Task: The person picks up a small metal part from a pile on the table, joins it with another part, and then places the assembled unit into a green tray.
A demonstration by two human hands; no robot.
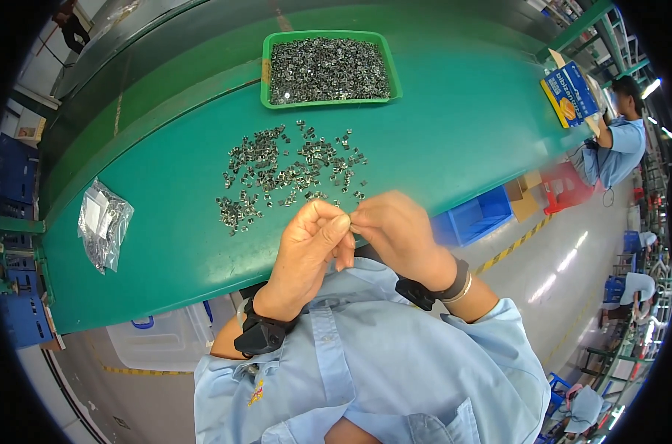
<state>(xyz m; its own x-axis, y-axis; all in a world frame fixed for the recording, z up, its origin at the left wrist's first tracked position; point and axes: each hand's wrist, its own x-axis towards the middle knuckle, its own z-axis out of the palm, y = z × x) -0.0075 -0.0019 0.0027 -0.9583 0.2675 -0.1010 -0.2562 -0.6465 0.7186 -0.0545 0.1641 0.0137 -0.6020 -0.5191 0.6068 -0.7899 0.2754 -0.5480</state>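
Note:
My left hand [311, 248] and my right hand [399, 231] meet at their fingertips, just in front of the table's near edge. Each is closed in a pinch of thumb and fingers. Whatever lies between the fingertips is too small and too covered to name. Beyond my hands, small dark and silvery metal parts [284, 176] lie scattered loosely on the green tabletop [439, 140]. A green tray [397, 85] at the far side is filled with many more such small parts.
A clear plastic bag [106, 226] with contents lies at the table's left. A blue and yellow box [569, 95] stands at the far right, beside another person [622, 152]. Below the table are a blue bin [478, 216] and a translucent storage box [162, 340].

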